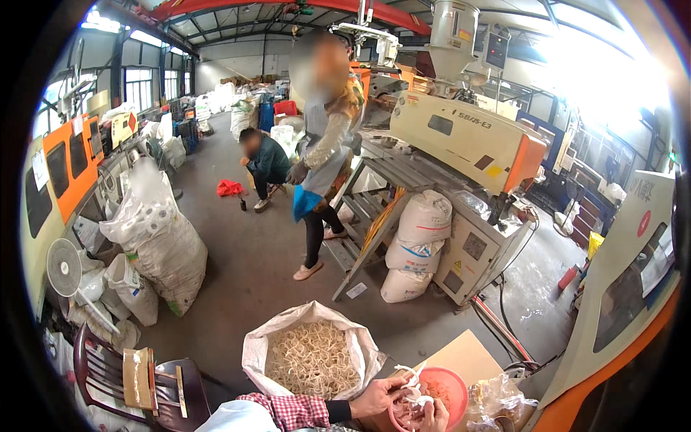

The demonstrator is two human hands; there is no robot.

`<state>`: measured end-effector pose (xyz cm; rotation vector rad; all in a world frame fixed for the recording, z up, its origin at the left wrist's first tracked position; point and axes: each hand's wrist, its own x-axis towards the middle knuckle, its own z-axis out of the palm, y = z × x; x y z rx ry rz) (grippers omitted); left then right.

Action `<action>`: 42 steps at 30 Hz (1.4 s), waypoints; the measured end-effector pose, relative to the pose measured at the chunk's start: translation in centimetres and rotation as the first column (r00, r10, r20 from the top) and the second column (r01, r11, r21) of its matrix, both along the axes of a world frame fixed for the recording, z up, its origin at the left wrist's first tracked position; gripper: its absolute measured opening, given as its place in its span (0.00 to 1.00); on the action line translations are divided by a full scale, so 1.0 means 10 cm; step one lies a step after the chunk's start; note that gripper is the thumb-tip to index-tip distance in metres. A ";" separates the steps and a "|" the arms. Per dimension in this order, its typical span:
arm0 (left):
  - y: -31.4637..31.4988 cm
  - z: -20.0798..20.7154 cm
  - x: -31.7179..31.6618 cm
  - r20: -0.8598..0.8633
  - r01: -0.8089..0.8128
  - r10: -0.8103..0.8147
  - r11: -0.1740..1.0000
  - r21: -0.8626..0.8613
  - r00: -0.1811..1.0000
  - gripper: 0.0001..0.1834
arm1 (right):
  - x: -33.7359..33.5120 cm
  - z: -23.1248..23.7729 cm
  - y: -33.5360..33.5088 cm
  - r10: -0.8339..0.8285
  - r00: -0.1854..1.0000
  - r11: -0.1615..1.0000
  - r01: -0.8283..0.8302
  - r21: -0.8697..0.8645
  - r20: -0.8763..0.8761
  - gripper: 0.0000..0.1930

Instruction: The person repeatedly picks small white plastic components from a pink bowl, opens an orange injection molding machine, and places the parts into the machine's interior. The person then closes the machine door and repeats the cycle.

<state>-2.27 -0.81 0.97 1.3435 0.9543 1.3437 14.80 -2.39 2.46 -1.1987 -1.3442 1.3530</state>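
Over a round pink basin (458, 381) at the lower right, my left hand (376, 398) is closed on a white plastic piece (412, 379) with a thin, curved upper end. My right hand (435, 417), partly cut off by the lower edge, pinches at the lower part of the white plastic, close to my left fingertips. Small pinkish-orange pieces (440, 391) lie inside the basin; their kind is too small to make out. Left of my hands stands an open white woven sack (253, 344) full of tangled, cream-coloured thin strips (313, 360).
The basin rests by a cardboard sheet (464, 354) and a clear plastic bag (497, 403). A dark wooden chair (188, 381) stands at lower left, full sacks (162, 245) beyond it. A person (327, 137) walks near a moulding machine (461, 137); another (268, 162) sits low behind.
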 end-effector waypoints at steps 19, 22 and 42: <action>-0.01 -0.02 0.04 -0.251 0.058 0.045 0.921 0.385 0.967 0.08 | 0.02 -0.01 -0.04 -0.116 0.982 0.993 0.116 -0.014 -0.149 0.06; 0.05 -0.10 0.07 0.090 0.175 -0.156 0.949 -0.263 0.984 0.08 | 0.09 -0.03 -0.07 -0.108 0.960 0.992 0.085 -0.097 -0.260 0.06; 0.16 -0.20 0.13 -0.157 0.061 -0.082 0.989 -0.133 0.984 0.15 | 0.27 -0.44 0.26 -0.261 0.817 0.909 0.029 0.415 0.514 0.09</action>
